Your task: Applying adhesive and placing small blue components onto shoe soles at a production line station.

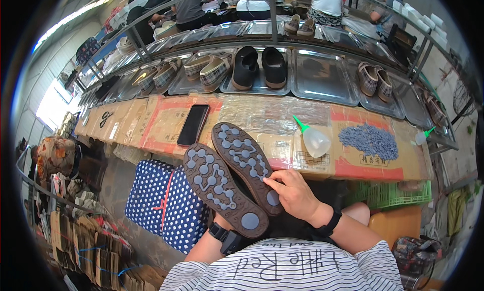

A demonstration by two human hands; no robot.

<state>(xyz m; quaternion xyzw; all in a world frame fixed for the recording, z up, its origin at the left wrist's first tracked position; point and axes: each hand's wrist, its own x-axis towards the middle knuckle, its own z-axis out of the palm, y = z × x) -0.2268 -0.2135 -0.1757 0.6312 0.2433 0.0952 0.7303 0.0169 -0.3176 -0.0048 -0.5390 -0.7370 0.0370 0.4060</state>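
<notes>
A pair of shoes (220,182) is held soles up over my lap, toes leaning on the table's near edge. The dark brown soles carry blue-grey round and linked pads. Behind the heel of the left shoe, my left hand (222,222) holds the pair from below, its fingers hidden. With thumb and forefinger pinched together, my right hand (295,194) touches the right shoe's sole just above its round heel pad. Anything in that pinch is too small to make out. A pile of small blue-grey pieces (369,141) lies to the right on the cardboard-covered table (242,109).
A black phone (193,124) and a squeeze bottle with green nozzle (313,137) lie beyond the shoes. Small black scissors (105,119) are far left. Metal trays (322,79) with plaid and black shoes (274,69) line the rack behind. A dotted blue bundle (166,202) sits left.
</notes>
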